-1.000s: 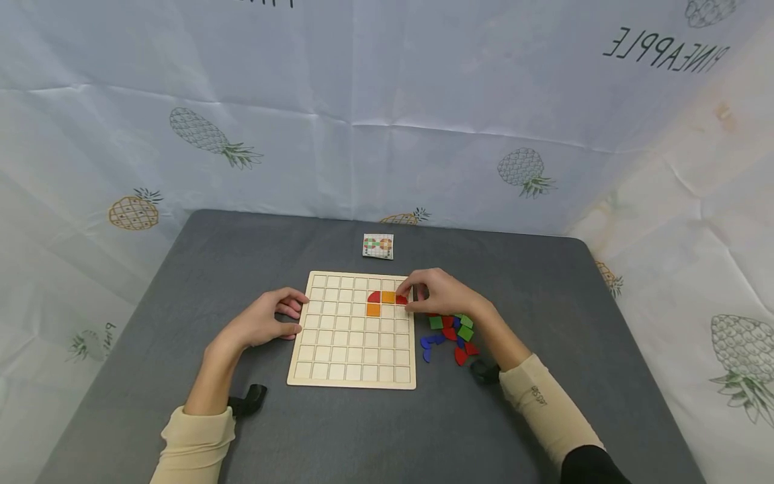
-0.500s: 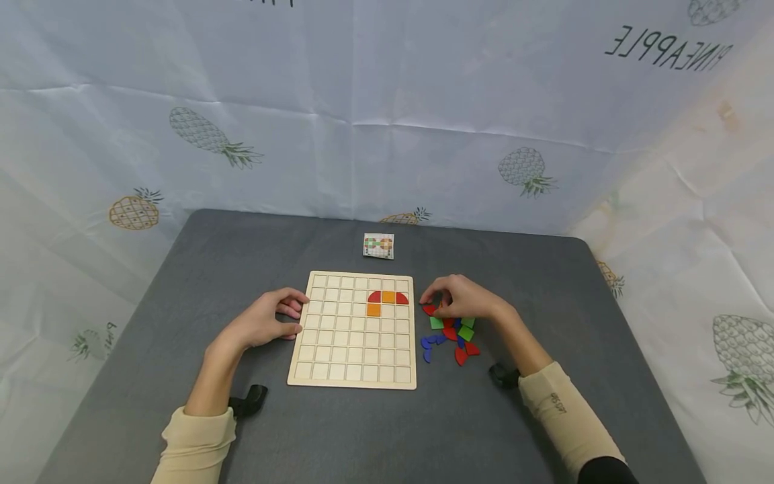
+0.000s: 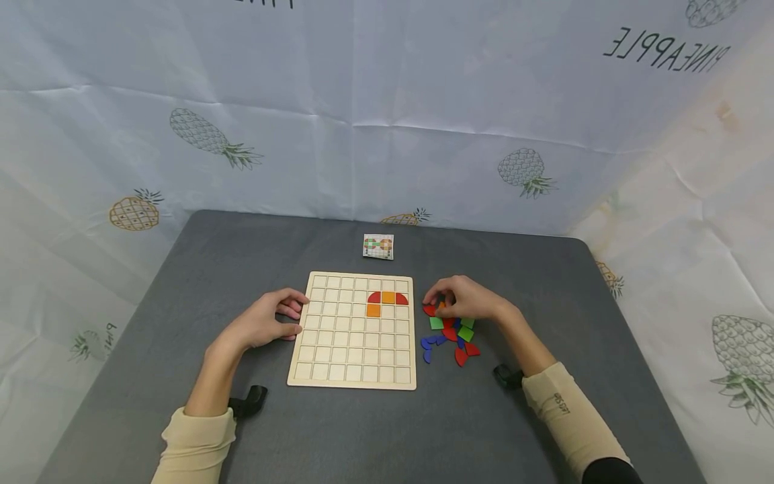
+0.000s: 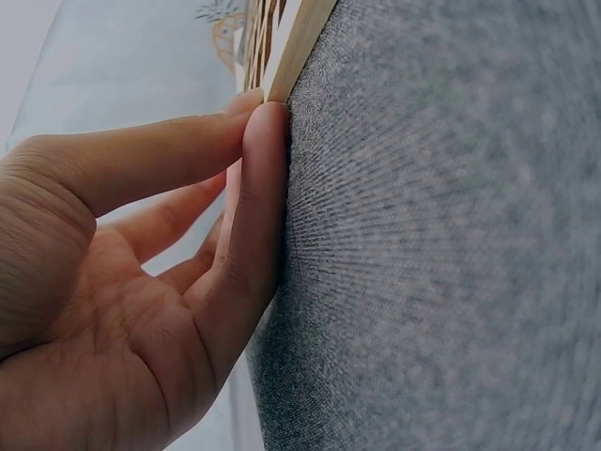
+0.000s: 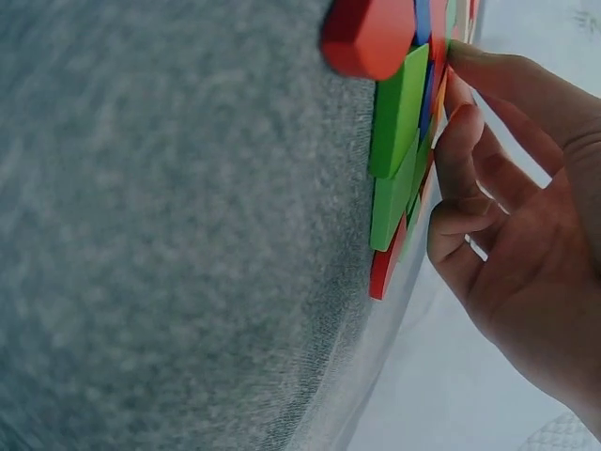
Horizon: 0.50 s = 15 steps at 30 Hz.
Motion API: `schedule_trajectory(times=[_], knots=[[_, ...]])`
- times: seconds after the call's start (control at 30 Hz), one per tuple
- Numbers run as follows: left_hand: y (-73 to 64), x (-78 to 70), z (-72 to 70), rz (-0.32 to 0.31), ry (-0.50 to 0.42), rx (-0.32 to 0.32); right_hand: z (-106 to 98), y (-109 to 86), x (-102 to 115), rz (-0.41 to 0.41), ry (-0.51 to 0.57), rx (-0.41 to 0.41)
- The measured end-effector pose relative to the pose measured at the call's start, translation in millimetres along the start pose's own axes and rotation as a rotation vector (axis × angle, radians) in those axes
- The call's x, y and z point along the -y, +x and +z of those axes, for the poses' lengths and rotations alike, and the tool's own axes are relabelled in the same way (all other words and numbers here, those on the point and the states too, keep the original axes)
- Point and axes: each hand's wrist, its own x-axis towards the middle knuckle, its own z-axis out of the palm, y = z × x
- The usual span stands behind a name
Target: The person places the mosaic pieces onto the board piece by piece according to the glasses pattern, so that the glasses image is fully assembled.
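Observation:
A wooden grid board lies on the grey table. Two orange squares and two red quarter-round pieces sit in its upper right cells. My left hand touches the board's left edge with thumb and fingertips, which also show at the edge in the left wrist view. Right of the board, my right hand reaches down over the top of a loose pile, thumb and index finger apart. A red quarter-round lies under its fingers, with an orange piece partly hidden there. Green blocks show below it.
Several blue curved pieces, green squares and red quarter-rounds lie loose beside the board. A small printed pattern card lies behind it. A pineapple-print cloth hangs at the table's far edge.
My right hand has let go of the red quarter-round, now in a board cell, and moved right to the loose pieces. Over the last half second it barely shifts. My left hand stays put.

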Motion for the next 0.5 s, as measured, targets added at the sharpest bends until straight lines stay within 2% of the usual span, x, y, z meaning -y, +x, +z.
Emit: schedule_trajectory(times=[0.27,0.5], knots=[[0.5,0.8,0.0,0.001,0.003,0.004,3.6,3.6,-3.1,0.000,-0.068,-0.047],[0.6,1.1,0.3,-0.004,-0.002,0.003,2.3,7.4,-3.7,0.011,-0.018,-0.030]])
